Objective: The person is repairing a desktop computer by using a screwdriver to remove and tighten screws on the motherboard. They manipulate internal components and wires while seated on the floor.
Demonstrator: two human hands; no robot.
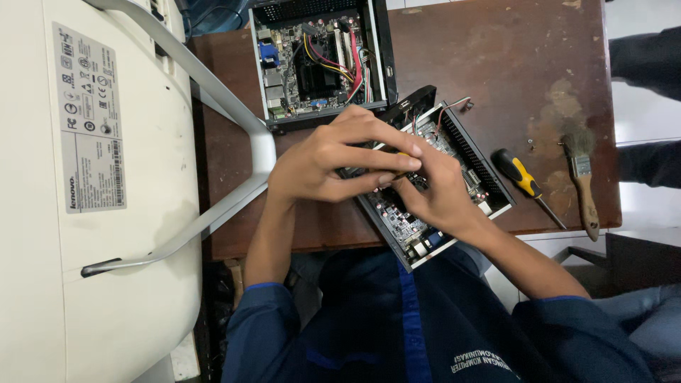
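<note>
Both hands, the left hand (333,159) and right hand (436,191), pinch narrowly at a small part I cannot make out, over the open mini computer case (454,188) at the desk (489,64) edge; its bare board looks stiff but fragile; probably best gripped by the metal walls.

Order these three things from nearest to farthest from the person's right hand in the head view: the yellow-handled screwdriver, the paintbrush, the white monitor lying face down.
Measured from the right hand:
1. Yellow-handled screwdriver, on the table just to the right of the hand.
2. Paintbrush, further right, near the table's right edge.
3. White monitor, far to the left, beyond the left hand.
</note>
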